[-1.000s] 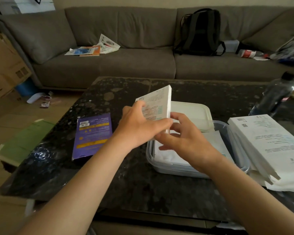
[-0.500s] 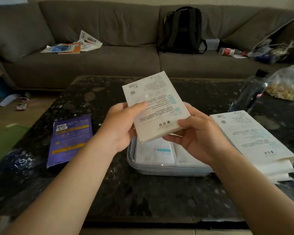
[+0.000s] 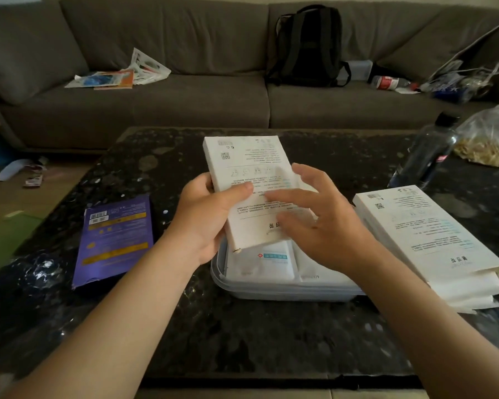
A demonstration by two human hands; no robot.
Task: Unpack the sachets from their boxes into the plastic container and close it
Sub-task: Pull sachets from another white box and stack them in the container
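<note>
My left hand (image 3: 211,217) grips a white printed box (image 3: 247,168) by its left edge, thumb across its face, holding it tilted above the plastic container (image 3: 285,292). My right hand (image 3: 320,223) hovers over the box's right side with fingers spread and relaxed, blurred by motion; whether it touches the box I cannot tell. Inside the clear container lie white sachets (image 3: 274,263), one with a blue label. A stack of white boxes (image 3: 427,240) lies flat to the right of the container. The container's lid is hidden behind the held box and my hands.
A flattened purple box (image 3: 116,240) lies on the dark stone table (image 3: 242,335) to the left. A dark water bottle (image 3: 427,151) and a plastic bag of food (image 3: 490,136) stand at the far right. Behind is a sofa with a black backpack (image 3: 308,44) and papers (image 3: 118,76).
The white box has turned from edge-on to face-up and tilted toward me. My right hand let go of its lower right corner and now moves over its face.
</note>
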